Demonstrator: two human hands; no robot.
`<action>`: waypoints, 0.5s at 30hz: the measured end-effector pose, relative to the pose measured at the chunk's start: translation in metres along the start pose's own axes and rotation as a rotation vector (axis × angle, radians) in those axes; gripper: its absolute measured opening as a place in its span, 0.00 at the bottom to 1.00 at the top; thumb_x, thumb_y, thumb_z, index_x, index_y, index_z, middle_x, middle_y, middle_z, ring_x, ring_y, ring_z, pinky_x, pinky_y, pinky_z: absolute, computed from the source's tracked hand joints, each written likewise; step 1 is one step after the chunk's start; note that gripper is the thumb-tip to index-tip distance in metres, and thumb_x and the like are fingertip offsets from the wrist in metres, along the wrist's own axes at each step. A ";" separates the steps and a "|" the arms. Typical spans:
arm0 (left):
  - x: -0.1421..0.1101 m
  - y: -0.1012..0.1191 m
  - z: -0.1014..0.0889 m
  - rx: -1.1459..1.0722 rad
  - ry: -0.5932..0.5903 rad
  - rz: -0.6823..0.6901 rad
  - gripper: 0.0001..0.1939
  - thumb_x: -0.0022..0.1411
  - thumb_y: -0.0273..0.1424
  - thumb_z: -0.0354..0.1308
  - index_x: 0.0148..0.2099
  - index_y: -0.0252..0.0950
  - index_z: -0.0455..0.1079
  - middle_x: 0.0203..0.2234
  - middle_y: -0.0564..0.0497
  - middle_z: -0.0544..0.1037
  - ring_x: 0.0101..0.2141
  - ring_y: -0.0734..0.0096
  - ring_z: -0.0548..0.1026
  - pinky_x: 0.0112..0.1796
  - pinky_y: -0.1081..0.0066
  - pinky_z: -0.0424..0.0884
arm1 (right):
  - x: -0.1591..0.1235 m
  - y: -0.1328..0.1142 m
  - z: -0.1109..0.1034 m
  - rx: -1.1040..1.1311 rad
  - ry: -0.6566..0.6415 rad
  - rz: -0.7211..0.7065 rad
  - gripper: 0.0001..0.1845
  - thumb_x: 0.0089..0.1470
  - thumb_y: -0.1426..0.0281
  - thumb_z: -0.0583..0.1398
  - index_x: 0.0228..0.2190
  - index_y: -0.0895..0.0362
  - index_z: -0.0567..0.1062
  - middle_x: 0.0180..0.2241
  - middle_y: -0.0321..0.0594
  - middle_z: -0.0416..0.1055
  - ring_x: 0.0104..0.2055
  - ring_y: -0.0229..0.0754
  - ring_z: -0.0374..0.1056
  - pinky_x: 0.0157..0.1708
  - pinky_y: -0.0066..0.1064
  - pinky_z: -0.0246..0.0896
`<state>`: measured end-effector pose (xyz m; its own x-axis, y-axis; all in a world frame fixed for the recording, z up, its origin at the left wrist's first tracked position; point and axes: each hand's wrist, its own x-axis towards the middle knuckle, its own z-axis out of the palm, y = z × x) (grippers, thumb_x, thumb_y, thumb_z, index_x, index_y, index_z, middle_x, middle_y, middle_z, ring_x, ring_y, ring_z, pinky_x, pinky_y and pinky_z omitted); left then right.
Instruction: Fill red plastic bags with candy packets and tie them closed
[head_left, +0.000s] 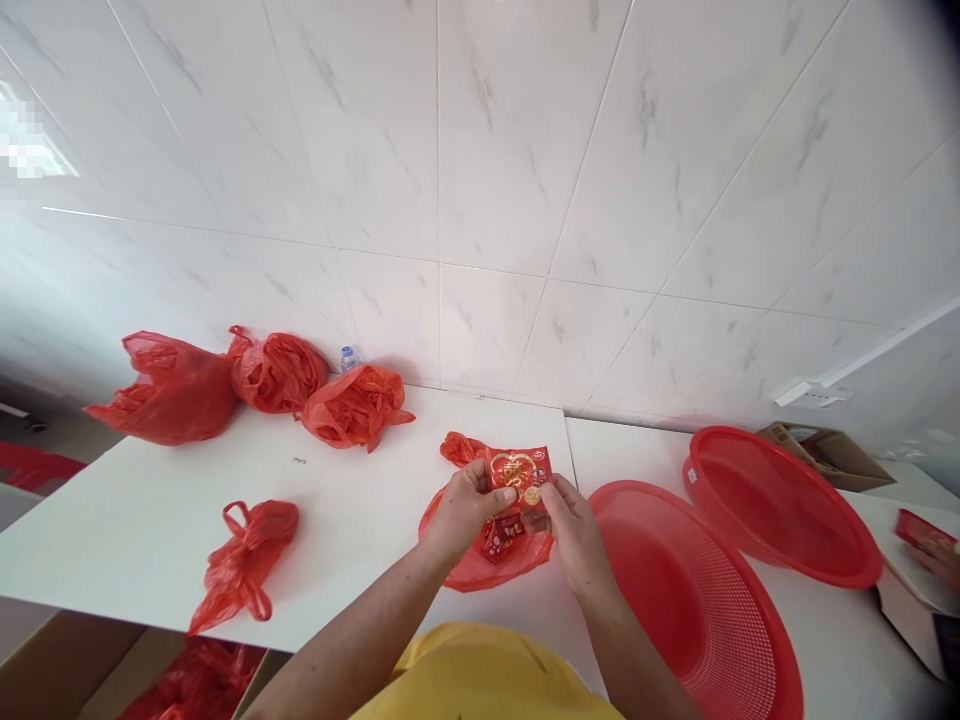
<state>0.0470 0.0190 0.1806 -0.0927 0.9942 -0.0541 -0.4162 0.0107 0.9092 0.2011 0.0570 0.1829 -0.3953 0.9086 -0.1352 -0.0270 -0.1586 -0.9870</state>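
Observation:
Between my two hands is a flat red packet (519, 468) printed with a gold heart and small figures. My left hand (459, 510) pinches its left side, thumb on the front. On the right edge, my right hand (576, 528) grips with its thumb in front and fingers behind. Just beneath the hands, an open red plastic bag (487, 578) lies on the white table, partly hidden by them. Inside it are small red printed packets (501, 538).
Several filled red bags (356, 408) stand by the wall near a bottle (349, 358). A knotted red bag (251, 555) lies left. Red baskets (675, 590) stand right, before a cardboard box (874, 462). Another person's hand (937, 558) shows far right. An open carton (71, 660) sits lower left.

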 end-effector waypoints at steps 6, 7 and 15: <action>-0.001 -0.008 -0.003 0.049 0.045 -0.050 0.16 0.51 0.38 0.69 0.39 0.37 0.72 0.31 0.49 0.80 0.29 0.69 0.75 0.32 0.70 0.69 | 0.000 0.004 0.000 0.001 0.031 -0.020 0.18 0.55 0.52 0.59 0.25 0.54 0.71 0.23 0.33 0.68 0.26 0.38 0.65 0.30 0.31 0.63; -0.001 -0.009 -0.003 0.051 0.057 -0.061 0.17 0.51 0.39 0.69 0.39 0.37 0.71 0.30 0.49 0.79 0.29 0.69 0.75 0.32 0.70 0.69 | 0.001 0.004 0.000 -0.004 0.039 -0.020 0.18 0.54 0.52 0.59 0.25 0.54 0.70 0.23 0.33 0.68 0.26 0.38 0.64 0.29 0.30 0.63; -0.009 -0.018 -0.046 0.345 0.274 -0.146 0.17 0.56 0.43 0.59 0.44 0.37 0.68 0.36 0.50 0.77 0.35 0.68 0.75 0.38 0.67 0.70 | 0.005 0.025 -0.026 -0.040 0.221 0.024 0.17 0.52 0.52 0.61 0.28 0.54 0.72 0.25 0.35 0.70 0.29 0.39 0.66 0.29 0.30 0.64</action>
<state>0.0142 0.0049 0.1457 -0.3104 0.9152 -0.2569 -0.1220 0.2297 0.9656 0.2226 0.0681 0.1548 -0.1849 0.9680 -0.1699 0.0178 -0.1695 -0.9854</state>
